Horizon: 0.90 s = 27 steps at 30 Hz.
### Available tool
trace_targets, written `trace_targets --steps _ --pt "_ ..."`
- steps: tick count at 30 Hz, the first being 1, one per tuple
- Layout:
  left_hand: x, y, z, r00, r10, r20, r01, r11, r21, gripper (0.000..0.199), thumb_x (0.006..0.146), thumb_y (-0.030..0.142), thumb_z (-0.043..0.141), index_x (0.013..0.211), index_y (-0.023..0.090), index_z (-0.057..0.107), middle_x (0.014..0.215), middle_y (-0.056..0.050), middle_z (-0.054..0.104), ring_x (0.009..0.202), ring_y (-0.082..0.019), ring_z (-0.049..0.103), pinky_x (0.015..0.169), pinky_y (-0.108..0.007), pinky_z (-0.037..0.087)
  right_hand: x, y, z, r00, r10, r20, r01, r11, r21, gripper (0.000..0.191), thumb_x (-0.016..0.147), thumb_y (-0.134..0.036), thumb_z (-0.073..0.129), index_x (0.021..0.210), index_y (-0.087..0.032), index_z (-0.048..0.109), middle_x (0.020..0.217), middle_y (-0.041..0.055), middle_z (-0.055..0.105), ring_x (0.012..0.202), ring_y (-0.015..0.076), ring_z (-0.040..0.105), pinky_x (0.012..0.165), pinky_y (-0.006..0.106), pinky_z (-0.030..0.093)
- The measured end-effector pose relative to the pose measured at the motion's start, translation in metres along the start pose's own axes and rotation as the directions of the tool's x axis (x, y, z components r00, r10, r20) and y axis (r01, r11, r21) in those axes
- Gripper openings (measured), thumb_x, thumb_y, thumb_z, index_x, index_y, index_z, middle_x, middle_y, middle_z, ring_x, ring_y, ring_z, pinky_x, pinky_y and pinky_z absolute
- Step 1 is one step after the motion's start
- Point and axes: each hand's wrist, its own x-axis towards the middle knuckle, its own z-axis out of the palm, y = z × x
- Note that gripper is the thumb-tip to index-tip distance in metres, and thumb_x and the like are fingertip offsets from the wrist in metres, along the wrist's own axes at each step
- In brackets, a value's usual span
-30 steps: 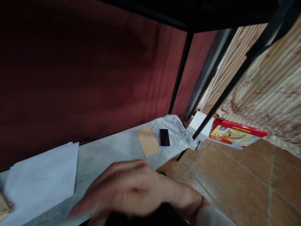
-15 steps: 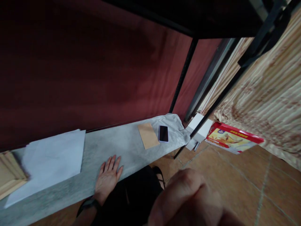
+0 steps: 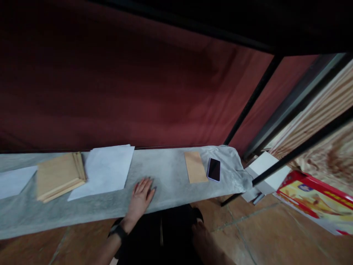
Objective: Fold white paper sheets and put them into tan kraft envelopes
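My left hand point(image 3: 141, 195) lies flat on the grey cloth-covered shelf point(image 3: 162, 165), fingers stretched out, holding nothing. Just left of it is a stack of white paper point(image 3: 109, 167). Overlapping that paper, a pile of brown kraft-paper pieces point(image 3: 59, 175) has folded-looking edges. To the right of the hand lie a single flat brown piece point(image 3: 195, 167) and a phone point(image 3: 214, 169) with a dark screen. My right hand point(image 3: 202, 235) is low beside my right leg, dim and blurred, so its fingers cannot be made out.
More white paper point(image 3: 16, 181) lies at the far left. Black metal posts point(image 3: 253, 97) frame the shelf's right end. A white box point(image 3: 266, 171) and a red and yellow printed carton point(image 3: 314, 198) stand on the tiled floor at right. A dark red panel point(image 3: 124, 92) backs the shelf.
My right hand has dropped from close in front of the camera to beside my leg. The view has turned left, showing more of the brown pile. My left hand stays flat on the cloth.
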Motion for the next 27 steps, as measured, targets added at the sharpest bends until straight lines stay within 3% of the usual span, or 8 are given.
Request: trace_targets --steps 2,4,6,8,12,18,22,27 --pt "0.008 -0.016 -0.012 0.973 -0.196 -0.124 0.206 0.976 0.073 0.058 0.100 0.041 0.034 0.147 0.011 0.048 0.153 -0.019 0.050 0.150 -0.031 0.033 0.120 -0.052 0.026 0.002 0.003 -0.001 0.993 -0.086 0.085 0.087 0.996 -0.011 0.033 0.073 0.002 0.056 0.076 -0.026 0.074 0.094 0.0077 0.075 0.092 0.0240 0.072 0.090 0.040 0.055" --pt "0.013 -0.035 -0.025 0.902 -0.371 -0.218 0.407 0.901 0.149 0.064 0.099 0.042 0.035 0.151 0.005 0.039 0.158 -0.025 0.039 0.152 -0.037 0.025 0.118 -0.060 0.023 0.011 -0.004 -0.001 0.985 -0.098 0.143 0.105 0.994 -0.042 0.040 0.077 0.004 0.050 0.090 -0.027 0.073 0.097 0.0057 0.074 0.088 0.0219 0.072 0.090 0.039 0.055" --pt "0.015 -0.051 -0.034 0.856 -0.475 -0.201 0.512 0.834 0.208 0.067 0.098 0.044 0.036 0.150 0.001 0.038 0.155 -0.030 0.041 0.147 -0.041 0.031 0.113 -0.061 0.029 0.018 -0.015 0.008 0.991 -0.035 0.127 0.050 0.992 -0.114 0.043 0.081 0.002 0.048 0.100 -0.029 0.071 0.105 0.0061 0.073 0.090 0.0238 0.072 0.091 0.043 0.054" --pt "0.013 -0.063 -0.042 0.863 -0.496 -0.101 0.504 0.823 0.263 0.063 0.098 0.044 0.035 0.142 0.000 0.047 0.144 -0.029 0.052 0.136 -0.039 0.046 0.106 -0.055 0.039 0.021 -0.024 0.025 0.999 0.003 0.044 0.005 0.985 -0.175 0.048 0.080 -0.001 0.051 0.116 -0.030 0.067 0.126 0.0118 0.068 0.108 0.0291 0.068 0.094 0.045 0.053" --pt "0.011 -0.069 -0.052 0.904 -0.426 0.031 0.395 0.862 0.317 0.049 0.099 0.036 0.032 0.123 0.006 0.063 0.124 -0.023 0.066 0.114 -0.032 0.062 0.095 -0.046 0.047 0.022 -0.026 0.044 0.999 0.039 -0.025 -0.041 0.994 -0.102 0.040 0.085 -0.012 0.055 0.119 -0.034 0.063 0.123 0.0117 0.067 0.108 0.0310 0.066 0.091 0.045 0.053" --pt "0.014 -0.072 -0.073 0.877 -0.472 0.091 0.432 0.857 0.280 0.043 0.098 0.024 0.030 0.107 0.009 0.069 0.089 -0.015 0.074 0.083 -0.027 0.072 0.076 -0.037 0.050 0.036 -0.025 0.022 0.997 0.063 -0.032 -0.062 0.998 0.032 0.025 0.088 -0.015 0.053 0.101 -0.032 0.065 0.103 0.0070 0.068 0.092 0.0256 0.069 0.083 0.038 0.055" --pt "0.008 -0.047 -0.079 0.935 -0.355 0.012 0.333 0.886 0.323 0.040 0.098 0.026 0.034 0.103 0.011 0.072 0.089 -0.015 0.075 0.089 -0.029 0.072 0.084 -0.041 0.049 0.053 -0.034 0.007 0.995 0.098 -0.002 -0.093 0.949 0.301 0.025 0.092 -0.015 0.047 0.097 -0.031 0.067 0.094 0.0031 0.070 0.083 0.0199 0.071 0.078 0.030 0.055" --pt "-0.001 0.032 -0.063 0.994 -0.098 0.045 0.086 0.972 0.217 0.040 0.098 0.021 0.035 0.114 0.013 0.071 0.101 -0.015 0.076 0.097 -0.028 0.070 0.086 -0.040 0.050 0.102 -0.052 -0.009 0.975 0.208 0.079 -0.194 0.624 0.757 0.031 0.100 -0.040 0.045 0.119 -0.027 0.066 0.100 0.0043 0.072 0.092 0.0219 0.070 0.083 0.034 0.058"
